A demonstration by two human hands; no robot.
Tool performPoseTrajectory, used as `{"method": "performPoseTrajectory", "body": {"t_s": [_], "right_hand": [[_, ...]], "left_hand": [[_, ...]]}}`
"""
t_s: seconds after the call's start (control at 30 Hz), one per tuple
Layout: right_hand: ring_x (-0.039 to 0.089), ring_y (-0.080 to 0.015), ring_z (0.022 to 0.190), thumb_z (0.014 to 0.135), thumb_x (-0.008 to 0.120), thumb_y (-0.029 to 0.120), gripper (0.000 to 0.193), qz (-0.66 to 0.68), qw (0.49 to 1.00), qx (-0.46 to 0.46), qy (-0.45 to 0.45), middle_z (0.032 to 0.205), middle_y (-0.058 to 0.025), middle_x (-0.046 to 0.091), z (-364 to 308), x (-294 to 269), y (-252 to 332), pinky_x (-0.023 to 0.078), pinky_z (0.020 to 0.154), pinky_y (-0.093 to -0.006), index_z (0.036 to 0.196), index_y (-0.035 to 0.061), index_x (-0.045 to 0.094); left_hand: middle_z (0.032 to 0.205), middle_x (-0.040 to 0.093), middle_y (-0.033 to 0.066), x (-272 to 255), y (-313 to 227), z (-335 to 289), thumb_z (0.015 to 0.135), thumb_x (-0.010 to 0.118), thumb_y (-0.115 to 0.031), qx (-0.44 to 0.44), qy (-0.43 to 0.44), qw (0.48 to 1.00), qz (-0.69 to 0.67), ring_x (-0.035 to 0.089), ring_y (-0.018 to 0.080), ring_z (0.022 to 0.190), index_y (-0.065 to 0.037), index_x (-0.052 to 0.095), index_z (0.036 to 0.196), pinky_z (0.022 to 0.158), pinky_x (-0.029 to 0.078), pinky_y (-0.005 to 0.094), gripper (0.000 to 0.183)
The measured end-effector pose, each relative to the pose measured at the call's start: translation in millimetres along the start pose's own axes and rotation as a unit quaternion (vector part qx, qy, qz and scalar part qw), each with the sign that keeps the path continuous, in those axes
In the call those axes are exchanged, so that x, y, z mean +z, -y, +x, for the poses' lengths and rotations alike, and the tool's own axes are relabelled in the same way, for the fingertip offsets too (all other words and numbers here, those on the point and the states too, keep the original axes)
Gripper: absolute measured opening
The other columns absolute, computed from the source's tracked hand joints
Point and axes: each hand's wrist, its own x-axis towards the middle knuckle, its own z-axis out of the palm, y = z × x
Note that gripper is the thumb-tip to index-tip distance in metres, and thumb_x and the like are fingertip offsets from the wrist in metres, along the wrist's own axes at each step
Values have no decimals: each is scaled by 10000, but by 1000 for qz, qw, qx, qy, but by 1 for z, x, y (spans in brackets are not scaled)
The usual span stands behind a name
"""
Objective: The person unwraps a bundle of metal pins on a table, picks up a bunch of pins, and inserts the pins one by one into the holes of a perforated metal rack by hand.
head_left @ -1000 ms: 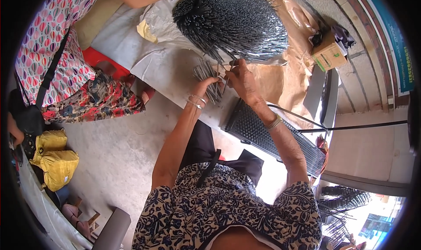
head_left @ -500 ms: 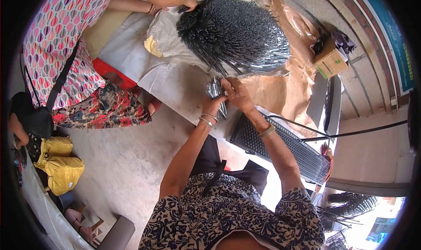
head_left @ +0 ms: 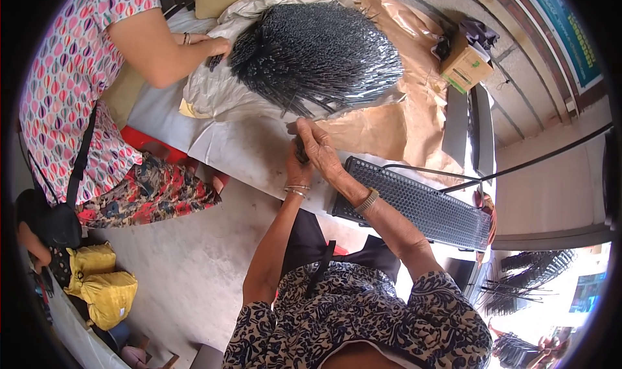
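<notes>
My left hand is closed round a small bundle of thin dark rods, held upright at the front of the table. From the right, my right hand presses against the same bundle, its fingers together and covering most of the rods. Just beyond both hands lies a big pile of thin glossy black rods, many of their ends facing up. At the pile's left side, a co-worker's hand grips another small dark bundle.
Under the pile, crumpled brown paper covers the table. A black perforated metal tray sits to my right, with a black cable beyond it. A small carton stands far right. The co-worker stands at left; yellow bags lie lower left.
My hands have drawn closer together, so the bundle, seen spread between them before, is mostly hidden. The co-worker's hand has come away from the pile leftward with a dark bundle. My view has shifted.
</notes>
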Motion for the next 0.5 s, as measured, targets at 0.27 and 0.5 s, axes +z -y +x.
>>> {"method": "performPoseTrajectory", "body": {"t_s": [0.27, 0.5], "right_hand": [[539, -110, 924, 988, 470, 226, 290, -23, 1000, -12, 13, 945, -50, 623, -9, -4, -1, 428, 835, -232, 1100, 2, 615], [508, -148, 1094, 988, 468, 300, 419, 8, 999, -24, -29, 1149, -130, 591, -16, -16, -1, 384, 960, -257, 1275, -2, 513]], "left_hand": [[1082, 596, 18, -17, 1, 2, 834, 658, -87, -228, -94, 927, -282, 544, 94, 998, -26, 532, 1176, 867, 443, 263, 369], [1115, 596, 21, -10, -12, -2, 827, 629, 16, -216, -73, 928, -294, 546, 86, 1000, -20, 541, 1193, 876, 448, 248, 378]]}}
